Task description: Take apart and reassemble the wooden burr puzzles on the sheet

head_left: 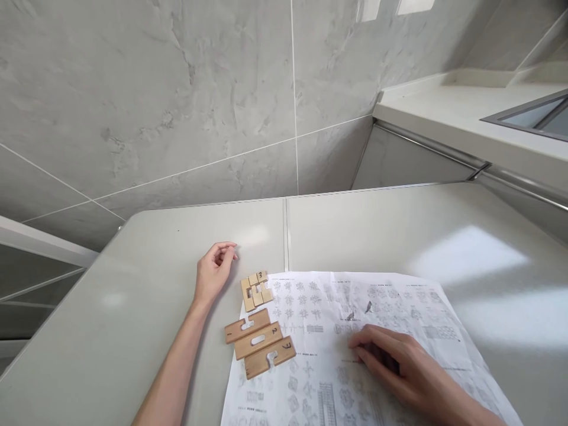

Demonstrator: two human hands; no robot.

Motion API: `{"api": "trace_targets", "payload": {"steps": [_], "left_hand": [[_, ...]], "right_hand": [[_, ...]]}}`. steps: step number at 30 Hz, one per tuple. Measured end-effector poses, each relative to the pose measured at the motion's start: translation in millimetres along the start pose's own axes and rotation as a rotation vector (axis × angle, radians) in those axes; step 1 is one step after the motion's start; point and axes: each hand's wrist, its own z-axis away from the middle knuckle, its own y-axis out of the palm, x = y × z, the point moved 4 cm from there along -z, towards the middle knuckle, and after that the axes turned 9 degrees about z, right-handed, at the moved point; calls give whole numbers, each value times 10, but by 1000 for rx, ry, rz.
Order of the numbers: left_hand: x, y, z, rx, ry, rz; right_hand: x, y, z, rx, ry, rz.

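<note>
My left hand (215,271) rests on the pale table (146,266), fingers loosely curled and holding nothing, just left of a small cluster of notched wooden blocks (256,290). Three flat wooden puzzle bars (260,342) with cut slots and handwritten numbers lie side by side below that cluster, partly on a large printed instruction sheet (390,307). My right hand (399,361) lies palm down on the sheet with its fingers stretched flat, pointing left toward the diagrams.
A grey tiled wall (199,100) rises behind the table. A seam (284,236) splits the tabletop. To the right stands a higher white counter (448,112) with an inset sink edge (532,115). A ledge runs at the far left.
</note>
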Motion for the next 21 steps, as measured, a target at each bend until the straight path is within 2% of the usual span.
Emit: {"api": "trace_targets", "payload": {"steps": [21], "left_hand": [[2,-6,5,16,16,-55]], "right_hand": [[18,-7,-9,1,5,-22]]}}
